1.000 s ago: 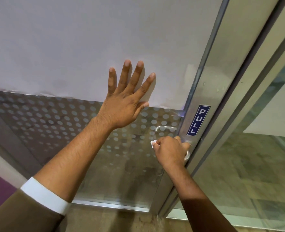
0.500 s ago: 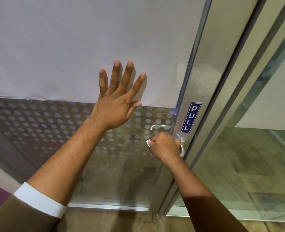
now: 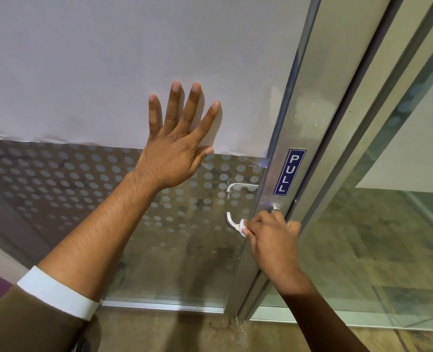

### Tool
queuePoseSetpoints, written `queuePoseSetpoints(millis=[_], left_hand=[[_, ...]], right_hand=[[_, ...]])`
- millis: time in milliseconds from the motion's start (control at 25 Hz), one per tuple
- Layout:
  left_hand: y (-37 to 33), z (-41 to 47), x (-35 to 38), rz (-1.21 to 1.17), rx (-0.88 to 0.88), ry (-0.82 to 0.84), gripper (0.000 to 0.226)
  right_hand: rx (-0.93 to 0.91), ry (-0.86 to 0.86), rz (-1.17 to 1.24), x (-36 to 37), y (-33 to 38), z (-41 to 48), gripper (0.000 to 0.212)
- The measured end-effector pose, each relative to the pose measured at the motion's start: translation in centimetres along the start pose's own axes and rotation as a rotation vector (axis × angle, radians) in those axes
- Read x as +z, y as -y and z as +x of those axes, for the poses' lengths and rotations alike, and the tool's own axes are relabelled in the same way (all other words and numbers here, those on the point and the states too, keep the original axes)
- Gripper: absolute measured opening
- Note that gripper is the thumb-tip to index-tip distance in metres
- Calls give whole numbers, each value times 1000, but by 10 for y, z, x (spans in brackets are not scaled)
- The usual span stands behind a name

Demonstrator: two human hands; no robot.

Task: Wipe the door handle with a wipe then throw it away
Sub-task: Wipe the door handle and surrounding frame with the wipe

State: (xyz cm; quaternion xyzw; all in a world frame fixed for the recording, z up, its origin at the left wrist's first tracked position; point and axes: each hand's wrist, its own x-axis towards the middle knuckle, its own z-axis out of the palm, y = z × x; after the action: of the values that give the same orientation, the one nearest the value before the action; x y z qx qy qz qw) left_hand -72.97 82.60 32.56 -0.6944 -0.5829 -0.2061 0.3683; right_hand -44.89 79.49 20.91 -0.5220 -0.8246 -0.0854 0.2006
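Right fingers point(image 3: 254, 226): yours are curled tight around the wipe point(image 3: 242, 226), pinching it against the handle.
Wipe: a small white wad; only its edge shows past your knuckles, touching the handle's bar near the curved free end.
Handle point(image 3: 229, 221): a silver lever on the door's metal stile; its rounded end sticks out to the left of your right hand point(image 3: 274, 246), and its base shows just above your knuckles.
Right hand: closed over the bar's middle, forearm coming up from the lower right.
Left fingers point(image 3: 176, 105): yours are spread wide and flat, holding nothing.
Left hand point(image 3: 173, 153): palm pressed on the door point(image 3: 108, 59), across the line where the white film meets the dotted glass, up and left of the handle and well apart from the right hand.
Sleeve point(image 3: 27, 318): brown with a white cuff, pushed far up your left forearm.
Sign point(image 3: 289, 172): a blue PULL label on the stile, just above the handle.
Second handle point(image 3: 238, 187): seen through the glass, on the far side, between the sign and your left hand.
Floor point(image 3: 185, 334): brownish stone below the door.
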Motion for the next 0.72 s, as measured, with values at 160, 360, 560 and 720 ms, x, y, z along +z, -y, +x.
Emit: queuePoseSetpoints(millis=[160, 360, 560, 720], left_hand=[[0, 0, -1, -8, 4, -4, 81], [0, 0, -2, 3, 6, -11, 81], [0, 1, -1, 10, 5, -11, 82], [0, 1, -2, 10, 6, 0, 83]], right_hand=[[-26, 39, 8, 6, 25, 16, 16], [-73, 59, -51, 8, 29, 22, 16], [-120, -39, -35, 7, -34, -2, 18], [-72, -61, -25, 10, -57, -8, 20]])
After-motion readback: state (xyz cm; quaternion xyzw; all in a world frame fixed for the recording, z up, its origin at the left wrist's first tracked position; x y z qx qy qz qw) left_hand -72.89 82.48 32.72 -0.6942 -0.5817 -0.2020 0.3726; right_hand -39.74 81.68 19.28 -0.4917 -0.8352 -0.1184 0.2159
